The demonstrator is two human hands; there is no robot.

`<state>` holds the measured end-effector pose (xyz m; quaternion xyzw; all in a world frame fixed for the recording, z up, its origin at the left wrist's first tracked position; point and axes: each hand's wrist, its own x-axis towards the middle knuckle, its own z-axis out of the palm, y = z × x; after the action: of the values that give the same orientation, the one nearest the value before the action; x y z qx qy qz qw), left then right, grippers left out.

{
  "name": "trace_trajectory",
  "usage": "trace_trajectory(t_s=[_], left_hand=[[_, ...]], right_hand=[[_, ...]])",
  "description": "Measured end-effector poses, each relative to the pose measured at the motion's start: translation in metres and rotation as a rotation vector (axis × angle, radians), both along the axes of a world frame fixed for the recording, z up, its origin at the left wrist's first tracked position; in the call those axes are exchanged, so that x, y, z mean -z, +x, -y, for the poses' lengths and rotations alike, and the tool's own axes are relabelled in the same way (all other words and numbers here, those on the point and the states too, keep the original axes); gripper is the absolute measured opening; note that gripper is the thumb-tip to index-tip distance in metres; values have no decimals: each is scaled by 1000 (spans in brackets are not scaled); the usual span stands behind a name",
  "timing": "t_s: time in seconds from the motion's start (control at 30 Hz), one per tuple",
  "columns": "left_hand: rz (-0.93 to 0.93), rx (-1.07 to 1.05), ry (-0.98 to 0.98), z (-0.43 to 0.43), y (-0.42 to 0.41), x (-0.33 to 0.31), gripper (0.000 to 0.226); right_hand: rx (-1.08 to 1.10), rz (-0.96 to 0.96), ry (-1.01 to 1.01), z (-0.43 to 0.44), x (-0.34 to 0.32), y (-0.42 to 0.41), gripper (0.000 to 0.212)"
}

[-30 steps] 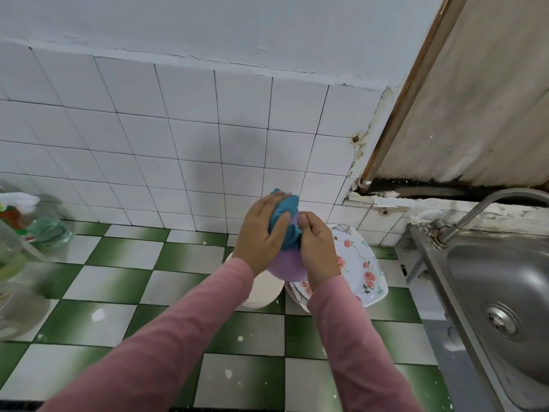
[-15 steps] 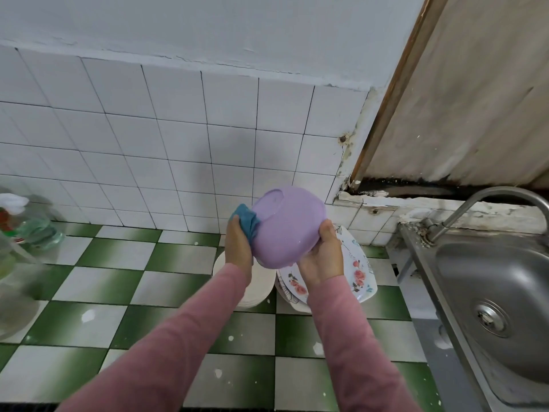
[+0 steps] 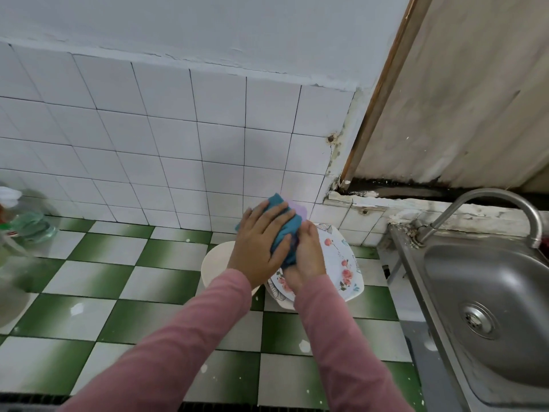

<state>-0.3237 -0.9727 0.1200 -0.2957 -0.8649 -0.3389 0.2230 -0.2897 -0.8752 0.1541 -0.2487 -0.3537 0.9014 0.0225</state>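
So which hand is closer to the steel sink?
Right. The right hand, gripping the purple bowl, sits left of the steel sink, well clear of it; the left hand, holding the blue cloth on the bowl, is farther left.

Wall: white tiles (image 3: 178,129) low, pale painted plaster (image 3: 208,31) above, cracked along the join | Worktop: green-and-white checked tiles (image 3: 89,281), flecked with white spots | To my right: steel sink (image 3: 490,292) with curved tap (image 3: 490,193) | Behind sink: stained board (image 3: 460,99) in wooden frame (image 3: 383,84), grimy gap (image 3: 401,190) beneath | Light: soft, even
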Motion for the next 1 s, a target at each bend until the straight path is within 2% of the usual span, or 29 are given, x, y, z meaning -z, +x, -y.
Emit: trace_trajectory(t_s=[0.07,0.13,0.2,0.27,0.3,0.37,0.47,0.63,0.7,0.87,0.97,1.0], left_hand=[[59,21,-11,-4,-8,-8,47],[183,40,101,-8,-13,-14,46],[406,9,264,-10,-15,-17,36],[707,-49,438,-10,-20,-14,25],[836,-62,529,-11,-22,-12,27],[1033,-83,664,-13,-23,-11,33],[1210,-81,686,-11,-20,-16,38],[1465,93,867,-25,-14,-16,38],[1524,181,880,-37,-7,-18,35],[1714,308,789,-72,13,-23,28],[1755,406,747,-104,41,-24,26],[1766,412,746,-114,51,-26,26]], right_hand=[[-35,13,149,-3,1,5,24],[-40,19,294,-10,2,9,22],[-18,29,431,-21,3,12,28],[-4,48,537,-32,1,19,34],[2,43,555,-36,1,23,36],[37,11,509,-44,0,31,37],[145,-11,383,-54,-4,45,34],[336,-32,208,-74,-8,69,19],[396,-15,173,-85,-5,82,22],[651,-17,271,-120,-3,133,24],[807,89,372,-135,-9,165,17],[823,108,387,-137,-10,174,21]])
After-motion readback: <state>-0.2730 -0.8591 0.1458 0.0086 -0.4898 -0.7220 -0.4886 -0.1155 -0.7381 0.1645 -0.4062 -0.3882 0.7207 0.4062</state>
